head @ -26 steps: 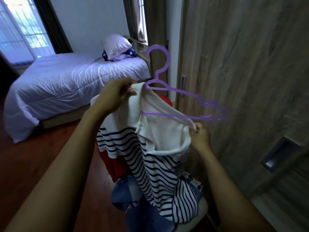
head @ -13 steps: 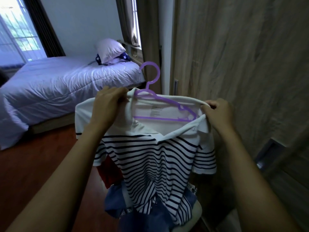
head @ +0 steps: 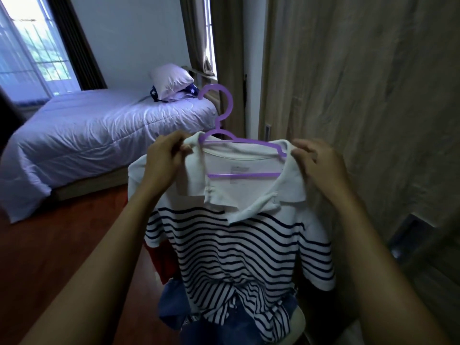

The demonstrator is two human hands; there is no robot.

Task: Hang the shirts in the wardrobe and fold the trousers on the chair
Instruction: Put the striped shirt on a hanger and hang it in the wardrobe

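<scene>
Pinched tight on the striped shirt [head: 239,245], both grips hold it up by the shoulders. The left hand [head: 165,155] bunches cloth beside the collar. The right hand [head: 316,158] curls over the other shoulder, and its fingertips are lost behind the fabric.

Biggest thing here is the wardrobe [head: 361,108], its wood-grain door closed and running out of sight on the right. A dark recessed handle [head: 408,232] low down is hard to read. Across the room the bed [head: 99,135] under a pale quilt is cut off on the left. A pillow [head: 171,79] on it covers most of a starred blue cushion [head: 193,90].

The shirt hangs in front of the wardrobe and above the chair [head: 300,319], with its hem crumpled onto the pile there. A purple hanger [head: 215,87] sits in its neck, hook upright above the collar. The lower bar shows through the opening and both ends are buried in the shoulders.

Only a white sliver of the chair's seat shows. Blue denim [head: 174,305] is heaped on it, too bunched and covered to tell what garment it is. A red garment [head: 164,265] peeks out behind, its kind unclear.
</scene>
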